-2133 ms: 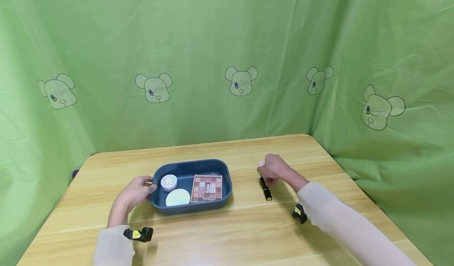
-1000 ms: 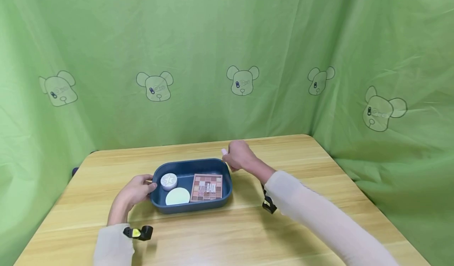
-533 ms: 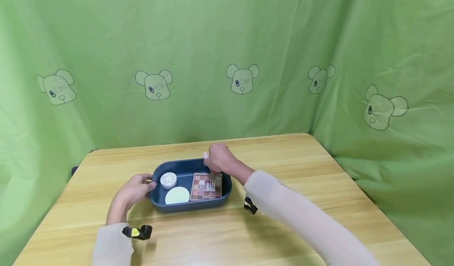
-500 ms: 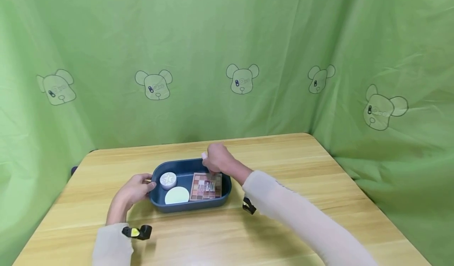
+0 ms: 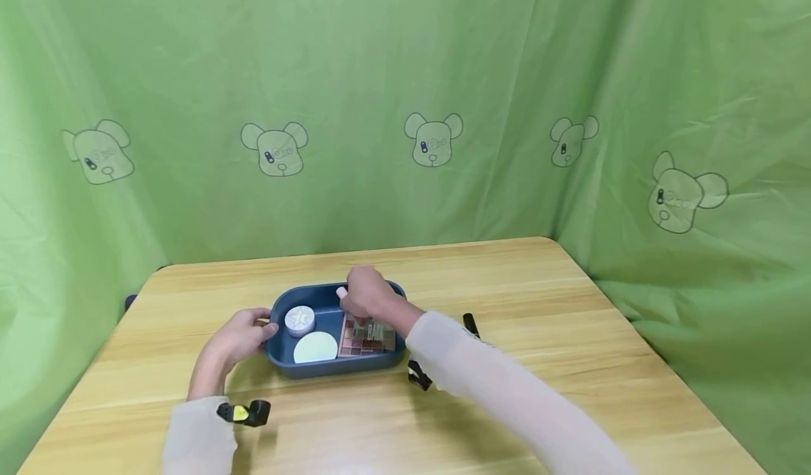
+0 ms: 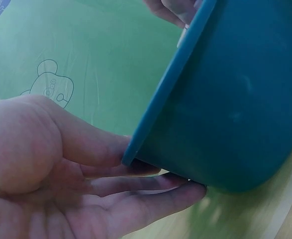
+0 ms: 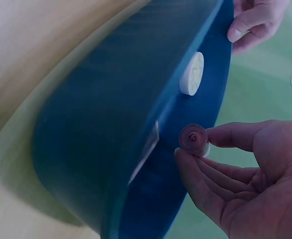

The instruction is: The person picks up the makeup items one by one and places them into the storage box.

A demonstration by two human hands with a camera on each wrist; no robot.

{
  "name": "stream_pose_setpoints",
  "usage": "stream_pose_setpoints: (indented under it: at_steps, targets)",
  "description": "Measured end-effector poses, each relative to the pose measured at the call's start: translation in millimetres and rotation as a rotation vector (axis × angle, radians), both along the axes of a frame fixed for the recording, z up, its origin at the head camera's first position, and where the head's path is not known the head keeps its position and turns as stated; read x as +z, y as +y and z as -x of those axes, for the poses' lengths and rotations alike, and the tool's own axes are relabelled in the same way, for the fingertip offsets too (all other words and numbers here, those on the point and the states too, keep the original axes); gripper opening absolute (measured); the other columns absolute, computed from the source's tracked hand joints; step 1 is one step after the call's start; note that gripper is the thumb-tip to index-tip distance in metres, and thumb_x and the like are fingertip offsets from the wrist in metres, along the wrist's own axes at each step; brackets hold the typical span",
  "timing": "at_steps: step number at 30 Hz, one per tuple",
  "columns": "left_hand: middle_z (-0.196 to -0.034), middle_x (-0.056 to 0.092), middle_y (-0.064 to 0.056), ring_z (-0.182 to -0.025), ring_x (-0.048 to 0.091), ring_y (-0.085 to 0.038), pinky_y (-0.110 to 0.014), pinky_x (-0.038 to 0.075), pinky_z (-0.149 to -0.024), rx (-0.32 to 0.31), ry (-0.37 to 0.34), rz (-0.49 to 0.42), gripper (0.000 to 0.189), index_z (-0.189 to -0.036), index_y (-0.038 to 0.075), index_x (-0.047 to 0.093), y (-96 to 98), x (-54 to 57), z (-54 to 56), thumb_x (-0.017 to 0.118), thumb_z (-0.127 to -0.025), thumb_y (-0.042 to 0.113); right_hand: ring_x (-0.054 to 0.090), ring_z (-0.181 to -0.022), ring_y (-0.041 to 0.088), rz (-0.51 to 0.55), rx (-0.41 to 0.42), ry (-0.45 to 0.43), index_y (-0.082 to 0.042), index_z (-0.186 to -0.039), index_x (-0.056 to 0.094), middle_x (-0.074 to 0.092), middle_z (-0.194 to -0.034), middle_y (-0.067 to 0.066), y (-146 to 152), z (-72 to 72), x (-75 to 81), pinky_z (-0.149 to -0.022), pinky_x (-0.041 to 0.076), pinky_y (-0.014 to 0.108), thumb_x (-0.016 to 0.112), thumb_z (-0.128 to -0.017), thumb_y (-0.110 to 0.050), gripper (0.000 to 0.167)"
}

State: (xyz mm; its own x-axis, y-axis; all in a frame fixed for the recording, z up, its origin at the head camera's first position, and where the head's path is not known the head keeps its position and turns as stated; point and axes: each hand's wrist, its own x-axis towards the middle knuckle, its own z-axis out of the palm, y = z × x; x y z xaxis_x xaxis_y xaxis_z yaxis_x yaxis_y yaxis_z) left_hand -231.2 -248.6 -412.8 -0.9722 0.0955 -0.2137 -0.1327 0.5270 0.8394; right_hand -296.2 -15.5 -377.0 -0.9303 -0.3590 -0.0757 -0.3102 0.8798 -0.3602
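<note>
A dark blue tray (image 5: 336, 369) sits on the table. At its left end my left hand (image 5: 237, 338) pinches the rim, thumb on top and fingers against the outer wall in the left wrist view. My right hand (image 5: 367, 293) is over the tray's far side, pinching a small lip gloss tube (image 7: 193, 139) between thumb and fingertips. The tube's pale pink end shows in the head view, its round base in the right wrist view. Inside the tray lie a round white jar with a star lid (image 5: 300, 320), a white rounded piece (image 5: 315, 347) and an eyeshadow palette (image 5: 355, 345), partly behind the right hand.
A black tube (image 5: 470, 324) lies on the wooden table (image 5: 538, 285) to the right, partly covered by the right sleeve. A green curtain (image 5: 355, 200) with bear faces stands behind the table and along its sides.
The right hand has carried the lip gloss tube leftward from beside the black tube to over the tray, lower now than half a second ago. The left hand keeps its grip on the rim.
</note>
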Motion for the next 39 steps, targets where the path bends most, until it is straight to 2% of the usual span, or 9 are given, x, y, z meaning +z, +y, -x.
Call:
stream_pose_setpoints:
  at_steps: [6, 9, 13, 16, 24, 30, 34, 39]
  targets:
    - [-0.132, 0.055, -0.04, -0.112, 0.065, -0.039, -0.046, 0.06, -0.091, 0.002, 0.003, 0.01, 0.045, -0.14, -0.02, 0.04, -0.8, -2.2, -1.0, 0.047, -0.102, 0.004, 0.048, -0.057, 0.014, -0.11, 0.042, 0.066, -0.012, -0.065, 0.054, 0.051, -0.064, 0.002, -10, -3.0, -8.4, -0.051, 0.043, 0.022, 0.066, -0.092, -0.018, 0.03]
    - [-0.131, 0.056, -0.04, -0.111, 0.065, -0.039, -0.046, 0.06, -0.091, 0.001, 0.005, 0.008, 0.045, -0.139, -0.02, 0.041, -1.1, -3.0, -0.8, 0.048, -0.102, 0.004, 0.051, -0.063, 0.015, -0.161, 0.064, 0.074, -0.01, -0.07, 0.058, 0.056, -0.071, 0.004, -16, -4.1, -12.5, -0.056, 0.046, 0.024, 0.066, -0.093, -0.019, 0.025]
    - [-0.13, 0.056, -0.04, -0.111, 0.065, -0.039, -0.046, 0.06, -0.09, -0.004, 0.007, 0.0, 0.045, -0.139, -0.021, 0.041, -0.4, -2.7, -0.1, 0.048, -0.103, 0.004, 0.054, -0.068, 0.017, -0.181, 0.068, 0.047, -0.008, -0.074, 0.061, 0.06, -0.077, 0.007, -20, -5.1, -17.3, -0.063, 0.049, 0.026, 0.063, -0.097, -0.022, 0.027]
    - [-0.129, 0.056, -0.041, -0.11, 0.066, -0.039, -0.047, 0.06, -0.09, -0.011, 0.01, -0.003, 0.045, -0.139, -0.022, 0.041, 1.0, -2.9, 0.1, 0.048, -0.102, 0.003, 0.054, -0.069, 0.019, -0.163, 0.055, 0.014, -0.007, -0.077, 0.062, 0.06, -0.08, 0.009, -20, -5.5, -19.5, -0.064, 0.048, 0.028, 0.061, -0.1, -0.025, 0.029]
    - [-0.129, 0.056, -0.041, -0.11, 0.065, -0.039, -0.046, 0.06, -0.089, -0.006, -0.001, -0.005, 0.044, -0.139, -0.021, 0.04, 4.0, -3.8, 1.5, 0.046, -0.103, 0.002, 0.053, -0.066, 0.018, -0.162, 0.044, 0.001, -0.007, -0.076, 0.062, 0.059, -0.075, 0.008, -17, -6.5, -19.2, -0.062, 0.047, 0.028, 0.062, -0.1, -0.026, 0.031]
    - [-0.13, 0.055, -0.041, -0.108, 0.066, -0.038, -0.046, 0.061, -0.088, -0.007, 0.006, -0.001, 0.044, -0.138, -0.022, 0.04, 2.9, -2.8, 0.1, 0.046, -0.102, 0.002, 0.055, -0.065, 0.018, -0.109, 0.013, -0.048, -0.007, -0.079, 0.063, 0.06, -0.079, 0.009, -21, -8.9, -22.3, -0.062, 0.049, 0.028, 0.059, -0.102, -0.027, 0.031]
    - [-0.129, 0.055, -0.041, -0.109, 0.066, -0.038, -0.046, 0.061, -0.088, -0.006, 0.008, 0.001, 0.044, -0.138, -0.022, 0.04, 1.6, -2.1, 0.1, 0.046, -0.102, 0.003, 0.059, -0.072, 0.018, -0.111, 0.009, -0.032, -0.006, -0.085, 0.067, 0.066, -0.087, 0.01, -24, -9.0, -22.2, -0.068, 0.053, 0.029, 0.057, -0.103, -0.03, 0.032]
    - [-0.13, 0.055, -0.041, -0.109, 0.066, -0.039, -0.046, 0.061, -0.088, -0.006, 0.006, 0.004, 0.044, -0.139, -0.022, 0.04, 0.8, -1.8, 0.8, 0.046, -0.103, 0.003, 0.067, -0.094, 0.022, -0.147, 0.034, 0.022, -0.003, -0.101, 0.071, 0.072, -0.104, 0.012, -27, -9.7, -22.8, -0.085, 0.058, 0.034, 0.056, -0.103, -0.043, 0.043]
